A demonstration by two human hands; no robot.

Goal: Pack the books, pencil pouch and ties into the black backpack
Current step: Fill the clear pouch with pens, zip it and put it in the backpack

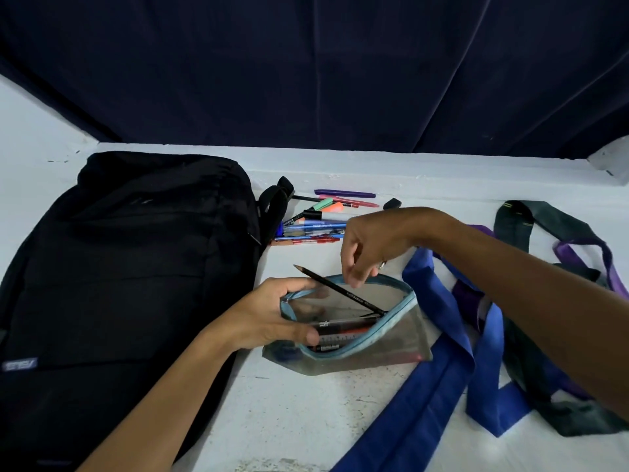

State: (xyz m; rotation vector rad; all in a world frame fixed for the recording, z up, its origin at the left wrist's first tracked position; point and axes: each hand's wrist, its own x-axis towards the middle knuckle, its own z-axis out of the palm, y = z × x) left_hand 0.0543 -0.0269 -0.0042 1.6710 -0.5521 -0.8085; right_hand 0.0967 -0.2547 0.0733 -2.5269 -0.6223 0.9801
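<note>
Our left hand reaches in from the lower left, palm turned rightward, thumb and curled fingers gripping. Our right hand comes from the right on a bent wrist, hanging palm down, fingertips bunched and pointing downward, apparently pinching nothing.

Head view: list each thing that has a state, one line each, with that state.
Black backpack: lying flat, closed.
Pencil pouch: unzipped, mouth held open.
Pencil: slanted, lower end in the pouch.
Loose pens: still out on the table.
Blue tie: unfolded, unpacked.
Left hand: grips the pouch rim.
Right hand: fingers over the pencil.
</note>
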